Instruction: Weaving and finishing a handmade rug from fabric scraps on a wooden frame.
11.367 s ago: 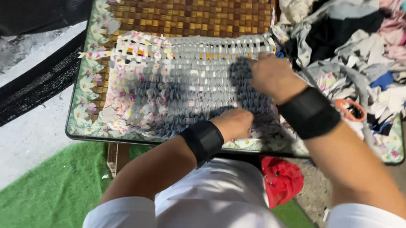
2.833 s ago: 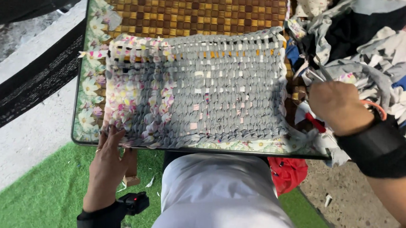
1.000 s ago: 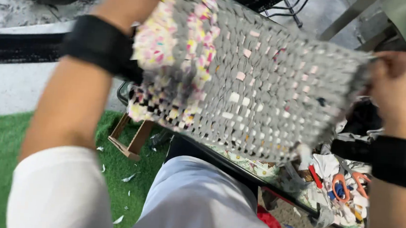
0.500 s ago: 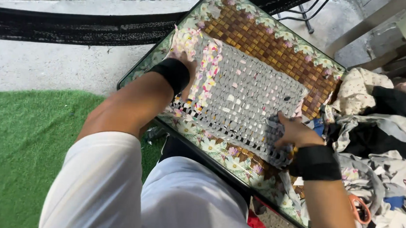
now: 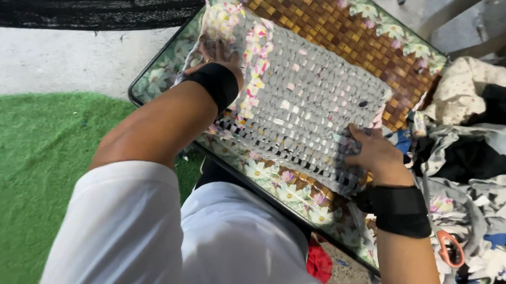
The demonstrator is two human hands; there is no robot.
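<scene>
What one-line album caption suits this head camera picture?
Both hands, left hand and right hand, press a woven rag mat flat on a floral-edged table.

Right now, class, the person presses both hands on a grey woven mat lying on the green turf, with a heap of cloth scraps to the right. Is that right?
Not quite. The head view shows the woven mat lying on a flower-edged table, not on the green turf. The left hand and right hand do press on it, and the cloth scraps are heaped to the right.

You have a single head-worn view, looking steeply down and slightly forward from close above your own lap. The worktop (image 5: 169,75) runs diagonally across the picture, with the green turf (image 5: 23,169) at lower left.
</scene>
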